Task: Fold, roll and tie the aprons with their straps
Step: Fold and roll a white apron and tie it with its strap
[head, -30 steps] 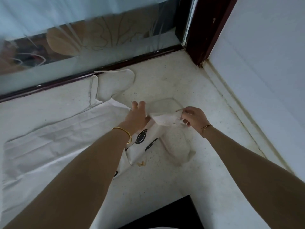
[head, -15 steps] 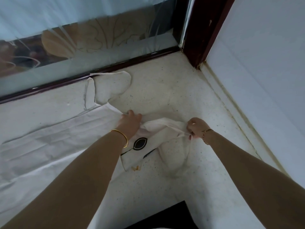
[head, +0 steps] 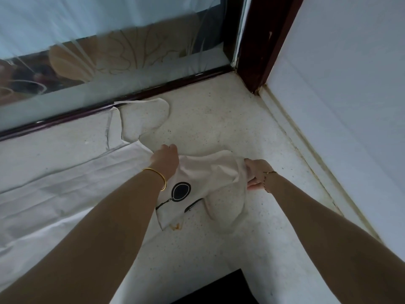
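Observation:
A cream apron (head: 65, 189) lies spread on the speckled floor, stretching off to the left. Its bib end (head: 203, 178) is turned over and shows a black round print (head: 180, 191). My left hand (head: 165, 157) grips the bib's left upper corner with curled fingers. My right hand (head: 255, 173) pinches the bib's right edge, where a strap loop (head: 228, 213) hangs down onto the floor. Another strap loop (head: 144, 119) lies flat by the door frame.
A glass door with a dark red frame (head: 153, 93) runs along the far side. A white wall and skirting (head: 306, 150) close off the right. A black object (head: 221, 290) sits at the bottom edge. Bare speckled floor (head: 219, 123) lies between.
Both hands have drawn the bib end toward me and spread apart, pulling the cloth taut. The right hand moved right and down; the strap loop under it shifted.

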